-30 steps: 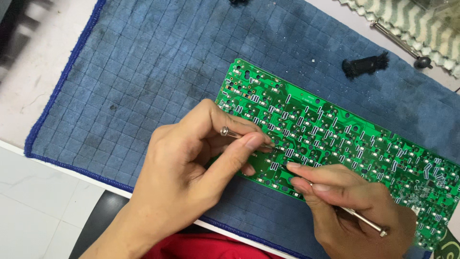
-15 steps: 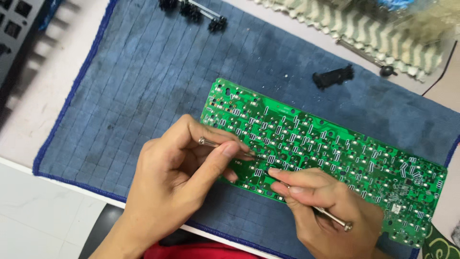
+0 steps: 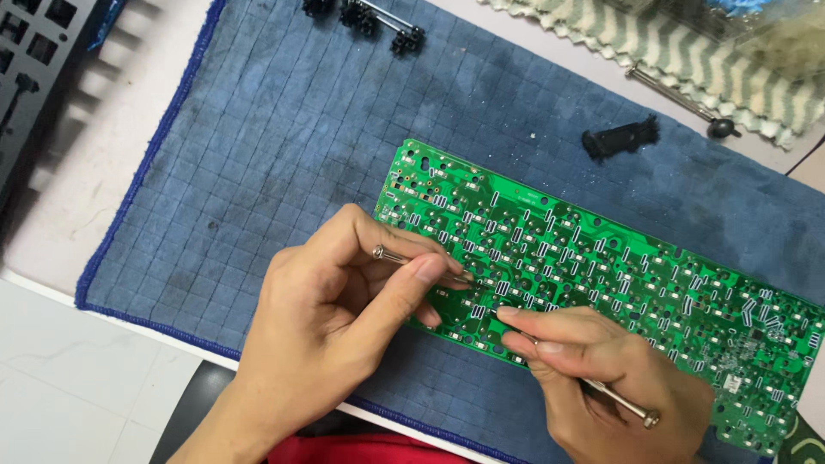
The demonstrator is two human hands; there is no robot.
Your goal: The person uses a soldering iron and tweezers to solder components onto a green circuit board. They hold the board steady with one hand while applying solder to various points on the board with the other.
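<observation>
A long green circuit board (image 3: pixel 619 283) lies on a dark blue cloth mat (image 3: pixel 284 146), slanting from the middle of the mat down toward the near right corner. Its surface is covered with many small white and silver parts.

The left hand (image 3: pixel 335 318) rests at the near left end of the board. Its thumb and forefinger are pressed together on a thin metal tool (image 3: pixel 421 262), which lies almost flat, with the round end to the left and the tip on the board's near left part. The other fingers are curled under.

The right hand (image 3: pixel 601 378) is just to the right of it, over the near edge of the board. Its fingers are closed on a second thin metal tool (image 3: pixel 623 404); the round end of this one sticks out to the near right, behind the hand, and the tip is hidden under the fingertips. The two hands are close but do not touch each other.

On the far right part of the mat lies a small black plastic piece (image 3: pixel 619 139), well apart from the board. At the far edge there are thin metal bars with black ends (image 3: pixel 382 19). A striped green and white cloth (image 3: pixel 687 60) lies beyond the mat on the far right, and a grey plate with square holes (image 3: pixel 30 60) is at the far left.
</observation>
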